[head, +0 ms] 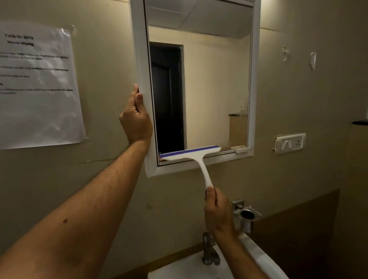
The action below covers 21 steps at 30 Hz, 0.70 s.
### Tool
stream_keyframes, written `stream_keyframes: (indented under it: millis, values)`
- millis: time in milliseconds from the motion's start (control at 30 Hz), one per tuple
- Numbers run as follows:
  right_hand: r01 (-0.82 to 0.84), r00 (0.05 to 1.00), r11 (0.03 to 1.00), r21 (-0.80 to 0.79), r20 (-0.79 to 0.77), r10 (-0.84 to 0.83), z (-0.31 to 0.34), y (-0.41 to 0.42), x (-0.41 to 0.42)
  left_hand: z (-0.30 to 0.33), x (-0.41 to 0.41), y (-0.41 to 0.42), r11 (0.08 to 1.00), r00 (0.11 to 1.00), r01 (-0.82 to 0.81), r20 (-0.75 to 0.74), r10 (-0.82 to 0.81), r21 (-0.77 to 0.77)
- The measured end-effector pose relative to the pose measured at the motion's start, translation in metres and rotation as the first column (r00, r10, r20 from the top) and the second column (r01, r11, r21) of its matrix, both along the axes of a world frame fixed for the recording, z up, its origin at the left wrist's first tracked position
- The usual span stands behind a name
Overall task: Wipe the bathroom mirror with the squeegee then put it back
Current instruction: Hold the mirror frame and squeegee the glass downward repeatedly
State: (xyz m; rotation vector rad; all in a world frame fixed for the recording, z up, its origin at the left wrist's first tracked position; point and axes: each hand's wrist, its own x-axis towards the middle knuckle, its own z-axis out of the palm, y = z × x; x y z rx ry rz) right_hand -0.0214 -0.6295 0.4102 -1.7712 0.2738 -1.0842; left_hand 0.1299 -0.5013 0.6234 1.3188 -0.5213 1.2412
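Beige bathroom wall carries the white-framed rectangular mirror [198, 77]. Left hand [136, 116] steadies its frame, fingers wrapped on the edge. Right hand [217, 211] fingers clamp the handle end of the white plastic squeegee with purple rubber blade [191, 153], whose blade lies above them on the bottom of the glass. It looks light and stiff, probably slippery when wet; the handle is the place to hold.

Paper sheet [34, 86] on the wall — heading "TASK ID: 3979", "Mirror Wiping" — smaller lines too blurred.

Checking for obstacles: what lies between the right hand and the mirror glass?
Only the squeegee: the right hand grips its handle, and its blade meets the mirror at the bottom edge, in the head view.
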Motion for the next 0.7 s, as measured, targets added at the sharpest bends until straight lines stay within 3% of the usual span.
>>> stream_keyframes:
  millis: [200, 467, 700]
  values:
    - [-0.016, 0.998, 1.000, -0.025, 0.058, 0.018, 0.040, 0.005, 0.004, -0.001, 0.001, 0.001, 1.000, 1.000, 0.002, -0.022, -0.002, 0.023]
    - [-0.023, 1.000, 1.000, -0.008, 0.006, 0.023, 0.013, 0.006, -0.001, 0.001, -0.001, 0.003, 1.000, 1.000, -0.003, -0.026, 0.003, 0.014]
    - [-0.012, 0.993, 0.999, -0.036, 0.121, 0.016, 0.075, 0.012, 0.012, 0.001, 0.000, 0.005, 0.999, 0.999, 0.022, -0.025, -0.021, 0.039]
